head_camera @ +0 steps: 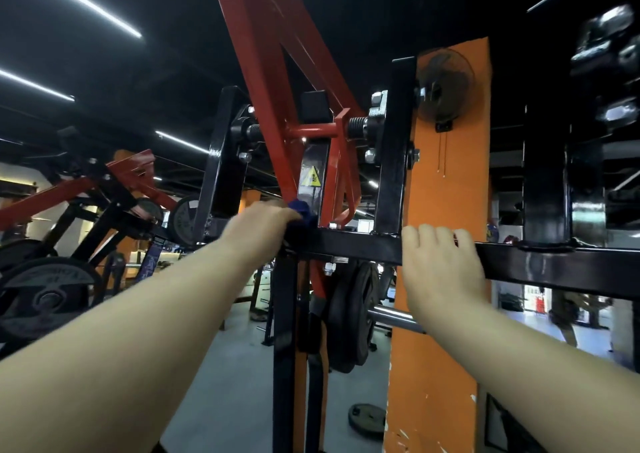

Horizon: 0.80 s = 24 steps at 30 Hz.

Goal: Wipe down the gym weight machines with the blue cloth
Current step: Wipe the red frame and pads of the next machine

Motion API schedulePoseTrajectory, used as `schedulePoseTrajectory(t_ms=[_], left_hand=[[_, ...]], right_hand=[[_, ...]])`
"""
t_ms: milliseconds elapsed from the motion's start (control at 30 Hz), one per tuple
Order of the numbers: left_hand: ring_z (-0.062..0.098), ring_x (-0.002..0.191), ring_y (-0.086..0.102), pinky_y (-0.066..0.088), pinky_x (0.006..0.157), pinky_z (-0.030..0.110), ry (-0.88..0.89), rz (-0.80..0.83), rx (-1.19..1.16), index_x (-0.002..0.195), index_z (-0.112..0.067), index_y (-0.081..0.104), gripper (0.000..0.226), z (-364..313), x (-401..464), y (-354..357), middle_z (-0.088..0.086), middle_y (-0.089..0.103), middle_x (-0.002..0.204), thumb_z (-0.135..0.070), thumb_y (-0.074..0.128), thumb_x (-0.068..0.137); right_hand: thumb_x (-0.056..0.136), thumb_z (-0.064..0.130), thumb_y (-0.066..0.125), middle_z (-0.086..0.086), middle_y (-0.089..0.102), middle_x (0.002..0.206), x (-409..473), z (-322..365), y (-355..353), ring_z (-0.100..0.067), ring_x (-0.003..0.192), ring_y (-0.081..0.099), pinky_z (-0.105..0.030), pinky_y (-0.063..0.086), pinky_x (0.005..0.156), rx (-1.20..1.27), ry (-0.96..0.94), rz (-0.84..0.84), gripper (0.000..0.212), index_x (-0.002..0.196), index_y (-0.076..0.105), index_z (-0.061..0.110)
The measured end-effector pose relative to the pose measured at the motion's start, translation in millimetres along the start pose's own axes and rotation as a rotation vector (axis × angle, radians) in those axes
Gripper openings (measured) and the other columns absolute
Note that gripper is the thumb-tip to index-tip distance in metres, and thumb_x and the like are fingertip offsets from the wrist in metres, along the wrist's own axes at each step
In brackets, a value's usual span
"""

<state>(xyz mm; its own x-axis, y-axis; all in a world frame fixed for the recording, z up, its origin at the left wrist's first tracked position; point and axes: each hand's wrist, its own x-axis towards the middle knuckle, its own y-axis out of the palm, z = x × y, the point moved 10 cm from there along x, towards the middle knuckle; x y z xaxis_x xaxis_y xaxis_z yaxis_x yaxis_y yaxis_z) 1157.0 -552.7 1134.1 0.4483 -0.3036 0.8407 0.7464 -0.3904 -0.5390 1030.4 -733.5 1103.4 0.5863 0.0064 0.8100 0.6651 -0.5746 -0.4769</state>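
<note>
At centre frame, machine: black crossbar (pixel 360 248) is running 9 to 3
Left hand (pixel 258 225): fingers are bunching the blue cloth (pixel 301 210) onto the bar
Right hand (pixel 440 265): fingers are curling over the bar at 3 o'clock of the cloth

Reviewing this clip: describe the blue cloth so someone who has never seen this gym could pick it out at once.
Start at the big red frame slanting up through the middle, and follow it down to the black horizontal bar. There the left hand holds the blue cloth bunched against the metal, just below the yellow warning sticker. It is the only blue, soft thing among red and black steel.
</note>
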Motion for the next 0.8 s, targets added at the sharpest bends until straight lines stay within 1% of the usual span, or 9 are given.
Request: schedulePoseTrajectory(t_ms=[67,133,167,267,367,500,600,667,800], left_hand=[[0.026,0.105,0.061,0.054,0.089,0.042,-0.113,0.053,0.050,0.123,-0.038,0.062,0.047,18,5,4,-0.001,0.064,0.117,-0.010,0.067,0.086],[0.027,0.106,0.060,0.052,0.090,0.042,-0.071,0.006,-0.030,0.119,-0.033,0.066,0.038,-10,12,-1,0.000,0.064,0.115,-0.014,0.069,0.086],[0.026,0.106,0.060,0.051,0.090,0.041,0.018,-0.070,-0.082,0.117,-0.031,0.068,0.037,-30,11,-5,-0.001,0.065,0.116,-0.012,0.068,0.085],[0.021,0.110,0.060,0.051,0.093,0.037,0.194,-0.186,-0.136,0.120,-0.028,0.067,0.043,-40,-2,-9,-0.005,0.064,0.120,-0.005,0.066,0.084],[0.023,0.112,0.061,0.052,0.088,0.022,-0.044,0.008,-0.179,0.127,-0.032,0.061,0.048,38,8,12,-0.001,0.061,0.127,-0.006,0.061,0.087],[0.027,0.110,0.060,0.050,0.093,0.039,-0.114,-0.009,-0.029,0.125,-0.037,0.062,0.051,27,17,0,0.001,0.062,0.124,-0.006,0.065,0.085],[0.024,0.108,0.061,0.050,0.090,0.038,0.191,-0.206,-0.234,0.113,-0.026,0.071,0.043,-42,-3,-14,-0.001,0.066,0.116,-0.001,0.063,0.079],[0.021,0.111,0.060,0.048,0.096,0.037,0.265,-0.170,-0.231,0.114,-0.023,0.071,0.045,-37,-2,-7,-0.001,0.066,0.120,0.002,0.061,0.078],[0.024,0.115,0.059,0.049,0.098,0.041,-0.042,-0.048,-0.116,0.125,-0.029,0.065,0.045,60,7,7,0.001,0.062,0.126,-0.019,0.071,0.081]], right_hand=[[0.087,0.024,0.059,-0.024,0.016,0.157,-12,8,-3,-0.036,0.145,0.021,-0.049,0.013,0.120,0.063,0.031,-0.084,0.083,0.152,0.014,0.000],[0.098,0.024,0.039,-0.022,-0.032,0.154,-20,39,2,-0.038,0.146,-0.022,-0.051,-0.010,0.119,0.017,-0.107,-0.007,0.085,0.148,-0.025,0.001],[0.100,0.023,0.033,-0.020,-0.038,0.152,-20,56,1,-0.036,0.144,-0.029,-0.049,-0.014,0.118,-0.004,-0.189,-0.003,0.082,0.145,-0.031,0.002],[0.100,0.021,0.032,-0.021,0.001,0.160,5,80,-9,-0.037,0.149,0.000,-0.046,-0.005,0.122,-0.024,-0.240,-0.026,0.069,0.153,-0.007,0.002],[0.093,0.009,0.045,-0.007,0.059,0.116,33,83,-23,-0.025,0.111,0.056,-0.034,0.031,0.107,0.066,-0.216,-0.020,0.033,0.126,0.048,0.007],[0.086,0.001,0.055,0.000,0.061,0.095,44,93,-36,-0.023,0.080,0.050,-0.031,0.032,0.077,0.036,-0.250,0.049,0.017,0.094,0.051,0.017],[0.090,0.005,0.055,0.000,0.063,0.104,45,93,-43,-0.024,0.093,0.058,-0.031,0.033,0.076,0.028,-0.256,0.060,0.018,0.101,0.058,0.019],[0.090,0.005,0.053,-0.001,0.063,0.110,45,92,-42,-0.025,0.103,0.060,-0.031,0.033,0.076,0.014,-0.254,0.086,0.022,0.108,0.058,0.018],[0.085,0.000,0.055,-0.001,0.064,0.102,41,94,-38,-0.025,0.090,0.059,-0.032,0.035,0.079,0.014,-0.272,0.112,0.021,0.092,0.045,0.017]])
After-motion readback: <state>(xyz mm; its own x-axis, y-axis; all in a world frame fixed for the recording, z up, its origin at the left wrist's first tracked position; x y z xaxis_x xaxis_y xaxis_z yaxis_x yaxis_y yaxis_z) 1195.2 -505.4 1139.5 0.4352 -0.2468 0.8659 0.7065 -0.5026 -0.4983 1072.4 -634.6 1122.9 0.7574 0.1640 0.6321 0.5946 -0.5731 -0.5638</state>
